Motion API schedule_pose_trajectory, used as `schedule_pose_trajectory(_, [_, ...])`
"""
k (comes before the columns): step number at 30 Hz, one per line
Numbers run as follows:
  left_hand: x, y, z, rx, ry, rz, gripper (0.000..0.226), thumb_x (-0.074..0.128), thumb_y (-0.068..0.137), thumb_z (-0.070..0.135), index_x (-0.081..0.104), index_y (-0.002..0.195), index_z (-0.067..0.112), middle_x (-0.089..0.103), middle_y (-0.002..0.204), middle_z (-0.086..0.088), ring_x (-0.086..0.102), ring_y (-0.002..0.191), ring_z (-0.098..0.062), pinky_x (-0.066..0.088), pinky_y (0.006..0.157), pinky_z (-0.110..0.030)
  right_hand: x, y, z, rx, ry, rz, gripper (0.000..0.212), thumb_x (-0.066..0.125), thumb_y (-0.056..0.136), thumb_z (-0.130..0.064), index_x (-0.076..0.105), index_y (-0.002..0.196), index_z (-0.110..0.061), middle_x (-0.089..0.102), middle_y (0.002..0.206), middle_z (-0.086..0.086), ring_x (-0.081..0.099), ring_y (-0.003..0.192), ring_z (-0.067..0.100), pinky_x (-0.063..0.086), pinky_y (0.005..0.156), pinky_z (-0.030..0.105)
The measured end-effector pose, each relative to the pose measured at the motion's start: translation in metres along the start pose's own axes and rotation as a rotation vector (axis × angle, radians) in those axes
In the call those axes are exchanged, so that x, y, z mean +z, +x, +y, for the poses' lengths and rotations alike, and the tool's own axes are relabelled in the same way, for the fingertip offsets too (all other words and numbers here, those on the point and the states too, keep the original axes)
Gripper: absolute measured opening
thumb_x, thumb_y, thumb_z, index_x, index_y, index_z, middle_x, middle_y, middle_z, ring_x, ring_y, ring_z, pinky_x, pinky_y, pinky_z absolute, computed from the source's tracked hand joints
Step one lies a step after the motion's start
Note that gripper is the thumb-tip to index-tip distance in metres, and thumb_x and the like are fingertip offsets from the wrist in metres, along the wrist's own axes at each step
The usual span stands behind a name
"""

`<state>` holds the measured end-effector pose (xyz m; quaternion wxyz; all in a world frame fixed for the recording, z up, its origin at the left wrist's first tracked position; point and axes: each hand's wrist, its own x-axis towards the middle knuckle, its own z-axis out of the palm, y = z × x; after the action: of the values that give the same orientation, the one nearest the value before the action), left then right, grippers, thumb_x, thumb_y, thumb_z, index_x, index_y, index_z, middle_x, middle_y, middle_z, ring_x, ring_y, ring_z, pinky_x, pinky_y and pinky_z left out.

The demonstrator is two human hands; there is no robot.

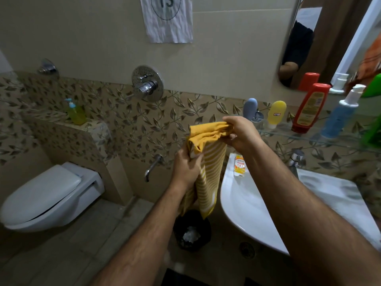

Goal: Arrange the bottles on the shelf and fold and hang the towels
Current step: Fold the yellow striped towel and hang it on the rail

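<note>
A yellow towel with white stripes [210,164] hangs bunched in front of me, left of the sink. My right hand [241,135] grips its gathered top edge. My left hand [186,168] grips the cloth lower down on its left side. On the glass shelf [329,141] at the right stand a grey-blue tube [249,108], a yellow tube [276,113], a red bottle [310,108], a blue-and-white pump bottle [340,114] and a green bottle [373,131] at the frame edge. A small orange-labelled bottle [239,165] stands on the sink rim.
The white sink [257,203] with its tap [295,159] fills the lower right. A white toilet [49,195] is at the left, a black bin [191,230] on the floor below the towel. A green soap pump bottle [75,112] stands on the tiled ledge. A mirror [305,44] hangs above the shelf.
</note>
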<state>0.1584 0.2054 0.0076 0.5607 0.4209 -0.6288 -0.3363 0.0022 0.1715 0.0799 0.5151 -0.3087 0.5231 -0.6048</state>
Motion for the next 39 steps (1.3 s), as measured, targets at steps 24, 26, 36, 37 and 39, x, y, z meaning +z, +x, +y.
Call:
schedule_pose_trajectory(24, [0.086,0.031,0.044,-0.320,-0.385,-0.471,0.035,0.079,0.073,0.029,0.066,0.103,0.015,0.076,0.093,0.000,0.071,0.096,-0.025,0.060,0.073,-0.031,-0.121,-0.056,-0.058,-0.640,-0.341,0.210,0.010,0.073,0.086,-0.028,0.067,0.091,-0.023,0.073,0.097,0.008,0.071,0.091,0.024,0.059,0.082,0.046])
schedule_pose_trajectory(26, [0.109,0.030,0.059,-0.320,-0.373,-0.377,0.048,0.077,0.072,0.035,0.063,0.110,0.008,0.074,0.099,-0.004,0.071,0.095,-0.025,0.060,0.073,-0.032,-0.136,-0.058,-0.070,-0.666,-0.348,0.260,0.009,0.074,0.086,-0.028,0.066,0.089,-0.024,0.073,0.094,0.004,0.071,0.089,0.020,0.060,0.080,0.041])
schedule_pose_trajectory(36, [0.214,0.021,0.107,-0.044,-0.404,-0.299,0.050,0.063,0.083,0.053,0.064,0.115,0.014,0.072,0.101,0.007,0.069,0.095,-0.008,0.056,0.084,-0.030,-0.245,-0.084,-0.106,-0.575,-0.154,0.151,0.039,0.075,0.073,-0.030,0.062,0.109,-0.021,0.072,0.106,0.006,0.072,0.098,0.022,0.059,0.084,0.040])
schedule_pose_trajectory(37, [0.223,0.020,0.113,-0.031,-0.407,-0.287,0.047,0.063,0.086,0.052,0.063,0.115,0.015,0.070,0.099,0.011,0.067,0.091,-0.002,0.055,0.082,-0.024,-0.255,-0.088,-0.105,-0.567,-0.124,0.123,0.040,0.074,0.073,-0.026,0.061,0.110,-0.021,0.072,0.106,0.004,0.072,0.098,0.020,0.060,0.082,0.037])
schedule_pose_trajectory(39, [0.242,0.017,0.127,-0.024,-0.425,-0.291,0.033,0.059,0.092,0.041,0.061,0.115,0.017,0.065,0.095,0.018,0.062,0.080,0.012,0.051,0.072,-0.011,-0.277,-0.095,-0.103,-0.542,-0.124,0.117,0.043,0.078,0.073,-0.017,0.060,0.112,-0.021,0.073,0.105,0.002,0.072,0.098,0.018,0.059,0.079,0.031])
